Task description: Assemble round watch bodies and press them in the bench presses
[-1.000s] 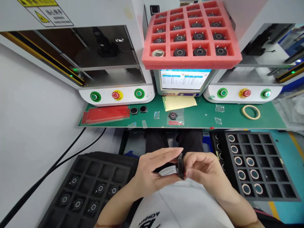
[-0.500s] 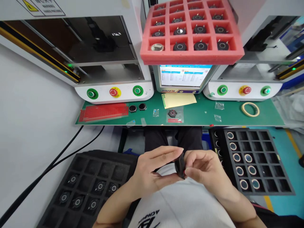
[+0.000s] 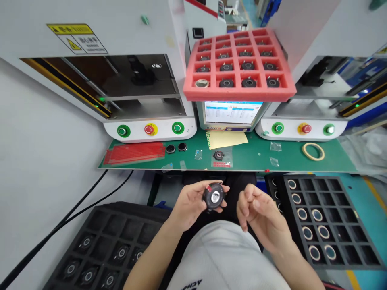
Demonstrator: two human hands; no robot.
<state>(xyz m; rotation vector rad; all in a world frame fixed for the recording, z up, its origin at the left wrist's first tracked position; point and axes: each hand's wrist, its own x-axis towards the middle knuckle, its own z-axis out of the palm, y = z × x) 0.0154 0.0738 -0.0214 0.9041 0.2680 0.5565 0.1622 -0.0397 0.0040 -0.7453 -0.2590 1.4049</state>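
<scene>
My left hand (image 3: 193, 203) grips a round black smartwatch case (image 3: 214, 196) by its edge, in front of my shirt. The case's back faces up, with a pale disc at its centre and a small red tab near the upper rim. To the right of it, my right hand (image 3: 261, 215) is apart from the case. Its fingers are loosely bent, and nothing shows in them. On the green bench (image 3: 242, 161) beyond, another watch case (image 3: 219, 155) lies on a clear bag with red strips.
A pink foam tray (image 3: 238, 94) of watch cases sits atop a monitor (image 3: 232, 114), between two white press machines (image 3: 151, 129). Black foam trays stand low at left (image 3: 101, 245) and right (image 3: 335, 207). Red strip sheets (image 3: 136, 154), two watches (image 3: 176, 148) and a tape roll (image 3: 313, 151) lie on the bench.
My right hand has come off the watch case and moved right. My left hand has turned the case from edge-on to back up and shifted it left. The camera view has tilted up.
</scene>
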